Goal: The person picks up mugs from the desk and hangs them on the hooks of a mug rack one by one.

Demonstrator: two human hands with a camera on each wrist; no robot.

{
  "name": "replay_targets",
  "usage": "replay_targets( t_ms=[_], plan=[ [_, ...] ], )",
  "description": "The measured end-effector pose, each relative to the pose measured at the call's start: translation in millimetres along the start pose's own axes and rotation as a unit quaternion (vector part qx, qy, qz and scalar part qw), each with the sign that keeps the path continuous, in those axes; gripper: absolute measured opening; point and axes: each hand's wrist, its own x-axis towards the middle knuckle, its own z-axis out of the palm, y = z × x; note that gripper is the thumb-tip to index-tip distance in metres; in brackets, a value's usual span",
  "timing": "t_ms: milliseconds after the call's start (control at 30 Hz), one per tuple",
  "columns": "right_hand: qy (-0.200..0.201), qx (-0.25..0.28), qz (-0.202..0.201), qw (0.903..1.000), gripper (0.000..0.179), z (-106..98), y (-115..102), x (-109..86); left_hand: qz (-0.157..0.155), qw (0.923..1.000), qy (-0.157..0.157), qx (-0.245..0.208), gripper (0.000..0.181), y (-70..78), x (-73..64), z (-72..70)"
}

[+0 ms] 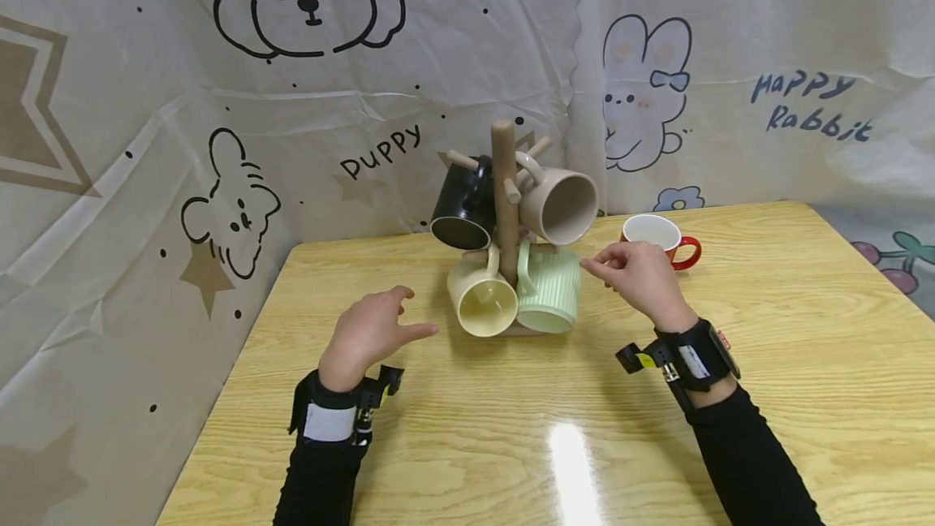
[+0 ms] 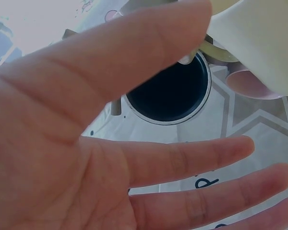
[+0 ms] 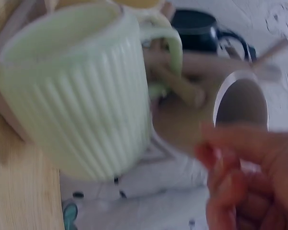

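A wooden mug tree point(image 1: 504, 154) stands on the table with mugs hung on its pegs. Upper left is a black mug point(image 1: 458, 203), upper right a beige mug point(image 1: 539, 205). Below them hang a pale yellow mug point(image 1: 463, 289) and a ribbed light green mug point(image 1: 551, 289). My left hand point(image 1: 365, 333) hovers left of the yellow mug, fingers spread and nothing held; its palm shows in the left wrist view. Just right of the green mug is my right hand point(image 1: 646, 278), fingers loosely bent and holding nothing. In the right wrist view the fingertips point(image 3: 213, 148) overlap the beige mug.
A red mug with a white inside point(image 1: 652, 230) stands upright behind my right hand, its handle pointing right. The wooden table point(image 1: 467, 445) reaches back to a printed cloth backdrop point(image 1: 467, 47). Each wrist wears a strapped camera.
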Motion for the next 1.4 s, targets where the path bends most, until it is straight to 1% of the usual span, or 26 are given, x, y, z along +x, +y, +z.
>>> replay_targets(
  t_ms=[67,133,167,233,300,367,433,467,533,600,633,700,800,833,900,967,1000,1033,1067,1133,1167,1233,1300,1333,1400],
  plan=[
    [-0.007,0.016,-0.014,0.9997,0.023,-5.4,9.3,3.9,-0.003,1.0000,-0.001,0.000,0.063,-1.3,-0.5,-1.0],
    [-0.005,0.042,-0.019,0.9990,0.022,-14.2,22.6,7.5,-0.006,1.0000,-0.002,-0.001,0.063,-2.6,-0.7,-1.4],
    [0.002,0.058,-0.011,0.9983,0.023,-19.4,30.7,9.1,-0.008,1.0000,-0.002,-0.002,0.063,-2.9,-0.7,-1.6],
    [0.015,0.107,0.011,0.9941,0.027,-29.8,49.2,11.2,-0.008,1.0000,-0.003,-0.005,0.063,-3.4,-0.2,-1.6],
    [0.028,0.172,0.041,0.9838,0.032,-38.9,69.7,12.3,-0.006,0.9999,-0.005,-0.006,0.063,-3.3,0.3,-1.4],
    [0.038,0.229,0.069,0.9702,0.036,-44.1,92.3,13.6,-0.005,0.9999,-0.006,-0.006,0.062,-3.1,0.4,-1.5],
    [0.024,0.276,0.085,0.9570,0.042,-46.8,115.9,15.3,-0.004,1.0000,-0.008,-0.004,0.062,-2.8,0.3,-1.9],
    [0.012,0.284,0.094,0.9541,0.046,-47.2,127.8,16.6,-0.004,1.0000,-0.007,-0.003,0.062,-2.8,0.3,-2.0],
    [-0.022,0.284,0.110,0.9523,0.053,-46.6,148.5,18.2,-0.002,1.0000,-0.006,0.000,0.062,-2.9,0.2,-2.2],
    [-0.060,0.269,0.125,0.9530,0.058,-44.9,164.0,18.3,-0.001,1.0000,-0.007,0.002,0.063,-3.2,0.4,-2.2],
    [-0.073,0.259,0.129,0.9543,0.060,-43.7,169.7,17.9,0.000,1.0000,-0.008,0.002,0.063,-3.3,0.6,-2.0],
    [-0.086,0.243,0.133,0.9571,0.061,-40.5,177.4,16.7,0.000,1.0000,-0.009,0.003,0.063,-3.4,1.0,-1.2],
    [-0.078,0.241,0.121,0.9599,0.057,-35.1,183.9,16.4,-0.001,1.0000,-0.010,0.003,0.063,-3.1,1.3,-0.6],
    [-0.071,0.249,0.115,0.9591,0.054,-33.3,185.3,16.5,-0.001,1.0000,-0.009,0.002,0.063,-3.0,1.3,-0.4],
    [-0.055,0.268,0.106,0.9559,0.041,-30.4,187.6,16.6,-0.003,0.9999,-0.010,0.001,0.063,-2.9,1.3,-0.3],
    [-0.039,0.308,0.101,0.9452,0.029,-27.2,189.3,15.8,-0.004,0.9999,-0.009,0.000,0.064,-3.6,0.7,-0.6],
    [-0.031,0.333,0.099,0.9373,0.024,-25.7,190.0,15.3,-0.005,0.9999,-0.009,-0.001,0.064,-3.9,0.4,-0.8],
    [-0.024,0.351,0.096,0.9311,0.022,-24.4,190.6,14.8,-0.005,1.0000,-0.008,-0.001,0.064,-4.2,0.1,-1.0],
    [-0.017,0.361,0.094,0.9279,0.020,-23.2,191.4,14.2,-0.006,1.0000,-0.007,-0.001,0.064,-4.5,-0.1,-1.3],
    [-0.010,0.367,0.089,0.9258,0.020,-21.5,192.8,12.3,-0.006,1.0000,-0.006,-0.002,0.063,-5.1,-0.4,-1.7],
    [-0.006,0.359,0.087,0.9292,0.020,-20.8,193.3,11.0,-0.007,1.0000,-0.006,-0.003,0.063,-5.3,-0.6,-1.9],
    [-0.001,0.353,0.090,0.9314,0.019,-20.4,194.2,7.7,-0.007,1.0000,-0.006,-0.003,0.063,-5.5,-0.8,-2.2],
    [0.006,0.363,0.100,0.9263,0.019,-21.3,194.6,3.7,-0.007,0.9999,-0.006,-0.004,0.063,-5.6,-0.5,-2.3],
    [0.011,0.379,0.104,0.9195,0.019,-22.2,194.3,1.6,-0.007,1.0000,-0.006,-0.003,0.062,-5.6,-0.4,-2.4],
    [0.027,0.415,0.112,0.9023,0.020,-25.1,192.5,-1.9,-0.007,1.0000,-0.006,-0.002,0.062,-5.9,-0.4,-2.8]
  ],
)
